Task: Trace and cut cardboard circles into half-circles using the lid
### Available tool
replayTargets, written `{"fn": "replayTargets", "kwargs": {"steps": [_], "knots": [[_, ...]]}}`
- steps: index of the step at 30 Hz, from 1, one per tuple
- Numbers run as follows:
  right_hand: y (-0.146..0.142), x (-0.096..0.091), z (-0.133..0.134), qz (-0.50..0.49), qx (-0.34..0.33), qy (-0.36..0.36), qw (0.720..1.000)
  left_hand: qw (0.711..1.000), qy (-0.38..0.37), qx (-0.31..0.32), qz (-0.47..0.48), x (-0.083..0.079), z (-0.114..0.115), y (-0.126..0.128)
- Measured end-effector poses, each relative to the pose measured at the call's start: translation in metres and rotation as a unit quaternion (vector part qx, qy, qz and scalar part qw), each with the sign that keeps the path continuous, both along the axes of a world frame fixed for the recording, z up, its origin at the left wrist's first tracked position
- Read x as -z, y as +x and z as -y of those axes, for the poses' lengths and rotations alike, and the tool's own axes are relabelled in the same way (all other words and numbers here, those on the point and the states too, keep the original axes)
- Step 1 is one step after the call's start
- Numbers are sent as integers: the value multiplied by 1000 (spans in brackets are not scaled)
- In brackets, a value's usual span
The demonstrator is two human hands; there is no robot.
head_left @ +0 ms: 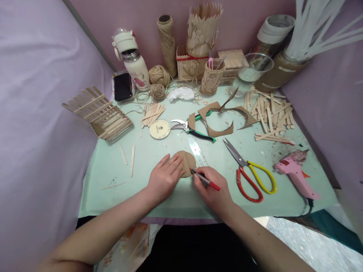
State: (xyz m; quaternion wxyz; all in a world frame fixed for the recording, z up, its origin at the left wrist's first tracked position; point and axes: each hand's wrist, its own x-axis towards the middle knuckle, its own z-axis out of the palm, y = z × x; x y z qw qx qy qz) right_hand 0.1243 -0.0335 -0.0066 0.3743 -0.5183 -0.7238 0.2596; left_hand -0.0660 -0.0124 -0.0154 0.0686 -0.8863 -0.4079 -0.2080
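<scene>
My left hand [164, 176] lies flat, its fingertips on a round piece of brown cardboard [188, 161] on the table. A red-capped pen [206, 180] is gripped in my right hand [214, 192]. Its tip points at the right side of the cardboard disc and appears to touch it. Just beyond my right hand a clear ruler [197, 151] lies slanted, close to the disc's edge. Scissors with red and yellow handles [244, 166] rest to the right of my right hand.
Pruning shears [185, 126], cardboard offcuts [219, 132] and a round lid [159, 129] lie farther back. A pink glue gun [296, 175] is at right, below piled craft sticks [269, 109]. A stick-built basket [104, 117] stands left. Twine, a bottle [137, 70] and cups line the back.
</scene>
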Motion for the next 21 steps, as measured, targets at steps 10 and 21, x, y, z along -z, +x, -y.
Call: {"fn": "replayTargets", "kwargs": {"steps": [10,21], "knots": [[4,-2,18,8,-13,2,1000,1000,-18,1,15,-2,1,0],[22,-9,14,-5,39,9,999,992,-100,-14,70,-11,-2,-1]]}}
